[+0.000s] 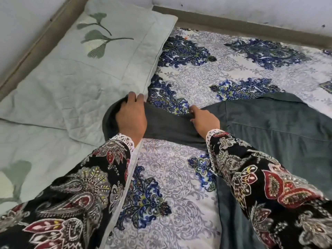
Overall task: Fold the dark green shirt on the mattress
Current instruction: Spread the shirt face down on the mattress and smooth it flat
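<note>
One sleeve (167, 123) of the shirt (269, 126), spread on the tabletop (179, 177) beside the pillow (80, 78), is gripped by the left hand (131, 119) and pinched by fingers (195, 111) of the right hand (204, 122); it could be twisted by uneven pulling.

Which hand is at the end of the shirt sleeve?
The left hand, by the pillow corner; the right hand holds the sleeve nearer the body of the shirt.

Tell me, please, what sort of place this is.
Probably a bedroom: a pillow lies beside a patterned sheet, close to a wall, with a shirt spread for folding.
</note>
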